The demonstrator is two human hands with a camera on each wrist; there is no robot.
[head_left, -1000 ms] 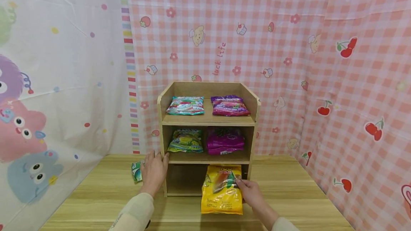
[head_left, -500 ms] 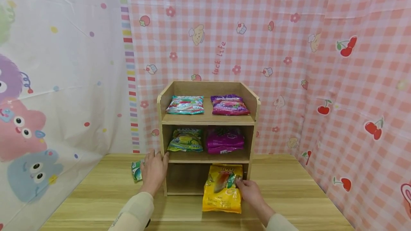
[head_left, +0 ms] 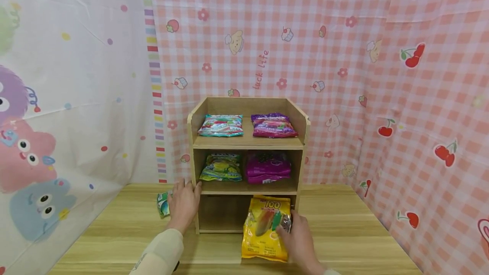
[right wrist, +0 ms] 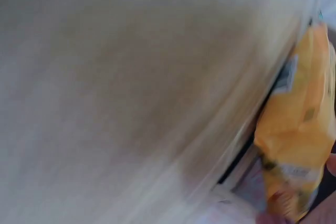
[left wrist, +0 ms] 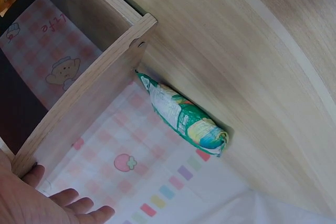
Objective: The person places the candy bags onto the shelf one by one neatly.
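My right hand (head_left: 299,237) grips the right edge of a yellow candy bag (head_left: 263,228) with a mango picture, thumb on its front. The bag tilts in front of the right side of the bottom compartment, its upper end at the opening. In the right wrist view the yellow bag (right wrist: 299,114) is blurred at the right border. My left hand (head_left: 184,205) rests against the left side of the small wooden shelf (head_left: 248,188), fingers extended; the left wrist view shows the thumb at the panel's edge. Behind this hand a green candy bag (head_left: 162,204) lies on the table.
On the top shelf lie a turquoise bag (head_left: 220,125) and a purple-red bag (head_left: 273,125). The middle shelf holds a yellow-green bag (head_left: 221,167) and a magenta bag (head_left: 268,168). Patterned cloths (head_left: 328,54) hang behind and beside the wooden table (head_left: 336,224).
My right hand has shifted its grip, with the thumb now lower on the bag's front. The yellow bag has moved slightly right and its tilt has changed. My left hand stays put.
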